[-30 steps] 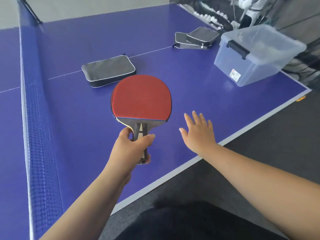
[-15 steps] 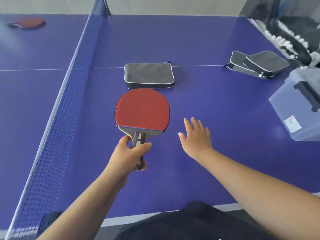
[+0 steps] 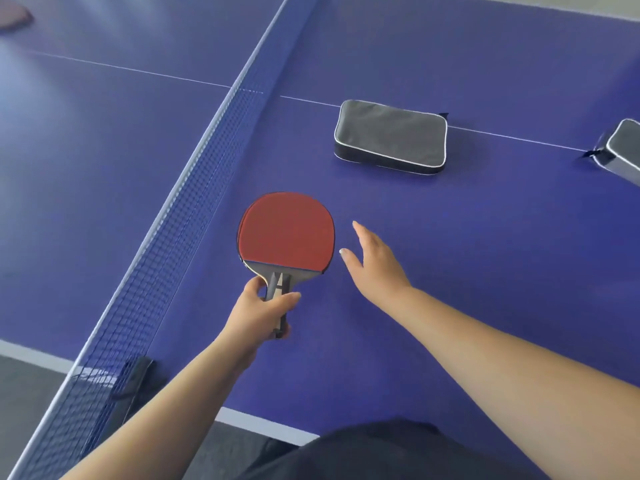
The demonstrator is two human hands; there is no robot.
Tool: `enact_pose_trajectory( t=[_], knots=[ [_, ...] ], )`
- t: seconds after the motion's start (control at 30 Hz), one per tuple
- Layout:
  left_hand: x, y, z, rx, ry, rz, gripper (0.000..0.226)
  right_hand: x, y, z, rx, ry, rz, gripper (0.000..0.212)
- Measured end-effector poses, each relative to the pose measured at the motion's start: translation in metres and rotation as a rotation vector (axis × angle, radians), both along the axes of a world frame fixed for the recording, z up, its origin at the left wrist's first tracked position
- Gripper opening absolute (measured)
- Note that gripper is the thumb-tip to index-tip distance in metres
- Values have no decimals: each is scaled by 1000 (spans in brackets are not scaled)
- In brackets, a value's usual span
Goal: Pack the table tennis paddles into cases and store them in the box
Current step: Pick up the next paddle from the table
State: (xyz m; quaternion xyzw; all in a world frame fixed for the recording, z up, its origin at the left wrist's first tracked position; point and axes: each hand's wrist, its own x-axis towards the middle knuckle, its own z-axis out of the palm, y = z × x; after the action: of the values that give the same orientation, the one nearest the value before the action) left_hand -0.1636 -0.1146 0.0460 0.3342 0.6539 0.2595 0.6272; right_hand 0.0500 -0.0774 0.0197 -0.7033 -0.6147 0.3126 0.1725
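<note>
Blue desk [image 3: 485, 254], marked with white lines; a dark net [image 3: 194, 188] runs from near left to far centre, clamped at the near edge. Grey floor beyond the near edge.

Left hand [image 3: 258, 311]: fingers and thumb curled round the grip of a paddle [image 3: 285, 232], red face up, blade pointing away from the person, held just right of the net. Whether the blade touches the desk cannot be told.

Right hand [image 3: 375, 263]: fingers straight and close together, thumb out toward the paddle, holding nothing, just right of the blade and apart from it.

Farther off, right of centre: a grey case [image 3: 391, 136] with white piping, flat on the desk, lying across the white centre line. At the far right edge, part of a second grey case [image 3: 625, 148], cut off by the frame.

Far left corner, across the net: a blurred reddish shape [image 3: 14, 15], possibly another paddle.
</note>
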Motion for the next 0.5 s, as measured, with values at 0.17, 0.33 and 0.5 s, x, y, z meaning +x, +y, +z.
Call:
enact_pose_trajectory(
  t=[0.17, 0.33, 0.5],
  knots=[
    [-13, 27, -25, -18, -13, -47, 31, -34, 24, -11, -116, 296, -67, 75],
    [-20, 57, -40, -22, -11, -120, 29, -48, 45, -23, -88, 444, -225, 79],
    [-22, 77, -52, -71, -58, -168, 33, -50, 58, -42, -104, 414, -279, 84]
  ],
)
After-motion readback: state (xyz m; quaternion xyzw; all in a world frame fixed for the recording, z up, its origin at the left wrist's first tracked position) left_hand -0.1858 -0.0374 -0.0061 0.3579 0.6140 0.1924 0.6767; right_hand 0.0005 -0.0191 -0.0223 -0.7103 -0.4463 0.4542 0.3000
